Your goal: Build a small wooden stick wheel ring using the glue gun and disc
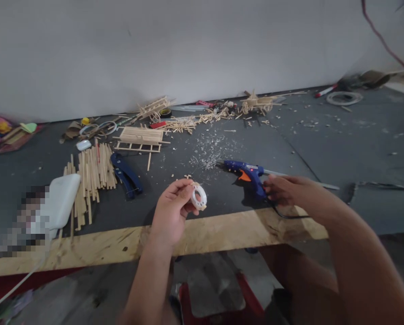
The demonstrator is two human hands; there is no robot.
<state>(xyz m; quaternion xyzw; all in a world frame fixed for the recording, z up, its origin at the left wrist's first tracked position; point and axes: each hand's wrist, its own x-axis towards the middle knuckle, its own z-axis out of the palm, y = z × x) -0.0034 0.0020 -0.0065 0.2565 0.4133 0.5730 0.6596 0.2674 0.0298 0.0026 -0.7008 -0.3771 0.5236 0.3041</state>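
Observation:
My left hand [176, 205] pinches a white ring [199, 197] between thumb and fingers, just above the table's front edge. Small bits of pale wood stick to the ring's top and bottom. My right hand [286, 192] is beside the handle of a blue glue gun [247, 174] with an orange trigger and a lit red light. Its fingers are loosely bent and not wrapped round the handle; whether the fingertips touch it I cannot tell. The gun lies on the dark table, nozzle to the left, a glue stick [271, 172] coming out of its back.
Blue-handled cutters [125, 176] lie beside a pile of wooden sticks [96, 167]. Behind are a small stick-built frame [141, 137], a wooden cart model [257, 104] and scattered offcuts [191, 123]. A white device [64, 198] with a cable is at left. White scraps [210, 151] lie near the nozzle.

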